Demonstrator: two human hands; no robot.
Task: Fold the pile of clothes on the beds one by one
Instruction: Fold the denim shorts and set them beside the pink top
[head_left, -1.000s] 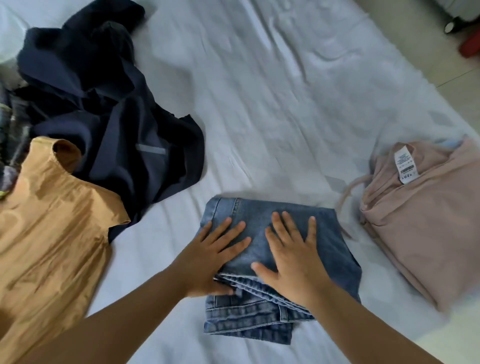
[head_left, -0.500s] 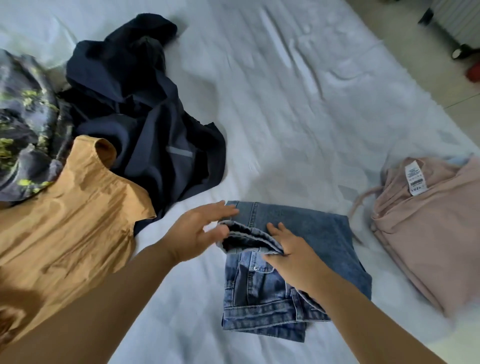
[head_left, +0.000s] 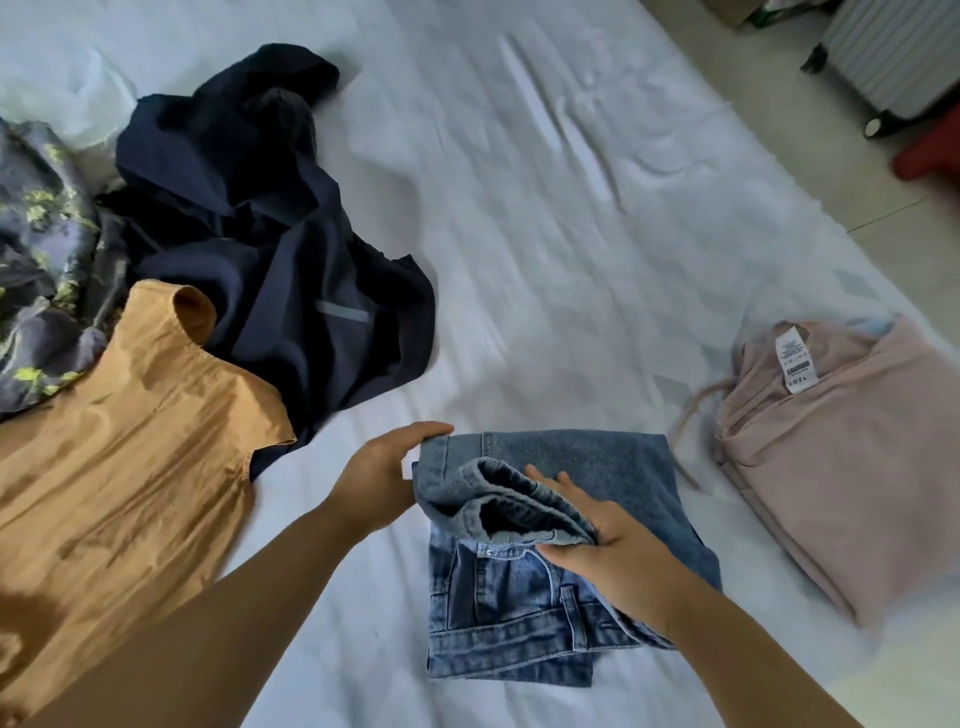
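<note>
Both hands have left their flat press on the jeans (head_left: 545, 561) and now lift the folded top layer. Left hand (head_left: 382, 480) grips the far-left corner of the denim, thumb over the edge and fingers tucked behind it. Right hand (head_left: 610, 553) has its fingers slid into the fold while the thumb closes under the raised hem, so the cloth is pinched between them. That layer arches up like a small tunnel, with the waistband and button showing beneath it. The jeans lie on the white sheet (head_left: 545, 234) near the bed's near edge, between the unfolded pile and a folded pink garment (head_left: 841, 452) on the right, well apart from it. On the left an orange top (head_left: 119, 441) lies spread, partly overlapping a crumpled navy garment (head_left: 270, 234); a patterned grey cloth (head_left: 41, 260) sits at the far left. A suitcase (head_left: 893, 52) stands on the floor beyond the bed.
</note>
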